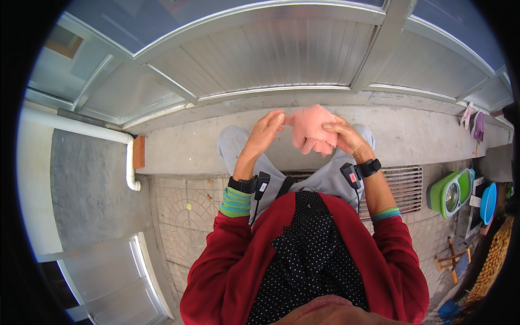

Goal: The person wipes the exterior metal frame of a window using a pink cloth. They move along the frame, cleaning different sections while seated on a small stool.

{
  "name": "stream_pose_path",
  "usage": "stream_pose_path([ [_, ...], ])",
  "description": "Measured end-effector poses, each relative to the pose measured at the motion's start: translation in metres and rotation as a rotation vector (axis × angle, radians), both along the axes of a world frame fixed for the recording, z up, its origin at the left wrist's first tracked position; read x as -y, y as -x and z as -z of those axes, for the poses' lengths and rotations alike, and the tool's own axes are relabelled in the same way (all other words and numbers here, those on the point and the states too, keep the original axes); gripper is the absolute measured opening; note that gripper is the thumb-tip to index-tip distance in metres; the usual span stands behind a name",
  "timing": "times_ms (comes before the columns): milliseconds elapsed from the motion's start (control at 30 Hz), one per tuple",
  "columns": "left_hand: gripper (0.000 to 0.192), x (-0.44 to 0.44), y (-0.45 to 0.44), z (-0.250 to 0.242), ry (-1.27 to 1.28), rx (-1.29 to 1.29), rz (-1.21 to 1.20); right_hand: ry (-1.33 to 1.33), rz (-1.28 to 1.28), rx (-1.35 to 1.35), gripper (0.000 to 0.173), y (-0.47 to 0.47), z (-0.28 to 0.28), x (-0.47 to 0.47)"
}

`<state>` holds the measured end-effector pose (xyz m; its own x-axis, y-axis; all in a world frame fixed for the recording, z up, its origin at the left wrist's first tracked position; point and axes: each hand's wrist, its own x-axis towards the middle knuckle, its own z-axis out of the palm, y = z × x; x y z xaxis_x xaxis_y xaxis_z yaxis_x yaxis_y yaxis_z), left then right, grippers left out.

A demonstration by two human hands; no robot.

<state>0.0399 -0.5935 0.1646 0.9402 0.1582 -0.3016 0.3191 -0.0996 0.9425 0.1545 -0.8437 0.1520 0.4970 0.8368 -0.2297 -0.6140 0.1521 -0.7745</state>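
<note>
A crumpled pink cloth (pixel 312 129) with a fuzzy surface is held up in front of my knees. My right hand (pixel 343 132) grips its right side, thumb on top and the fingers behind it. At its upper left corner is my left hand (pixel 266 132), with thumb and fingertips close to the cloth's edge; whether they pinch it is not plain. Both wrists wear black straps with small black devices and cables.
A concrete ledge (pixel 183 142) runs below metal-framed door panels (pixel 264 61). To the right are a metal floor grate (pixel 400 189), a green mop bucket (pixel 443 195), a blue basin (pixel 488 204), a folding stool (pixel 453 260) and purple slippers (pixel 478 126). A white drainpipe (pixel 130 162) stands left.
</note>
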Motion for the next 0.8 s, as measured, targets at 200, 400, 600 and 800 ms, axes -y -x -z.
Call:
stream_pose_path([
  [200, 0.072, 0.043, 0.004, 0.028, 0.559, 0.086, -0.010, 0.040, -0.070, 0.130, 0.047, 0.020, 0.011, -0.019],
  [400, 0.055, 0.051, 0.006, 0.039, 0.550, 0.101, -0.037, 0.263, 0.019, 0.540, 0.055, 0.022, 0.024, -0.017],
  [600, 0.046, 0.055, 0.003, 0.039, 0.535, 0.113, 0.007, 0.244, 0.145, 0.415, 0.093, 0.033, 0.031, -0.012],
  [800, 0.046, 0.051, 0.001, 0.044, 0.419, 0.072, 0.112, 0.023, 0.004, -0.065, 0.080, 0.055, 0.037, -0.008],
])
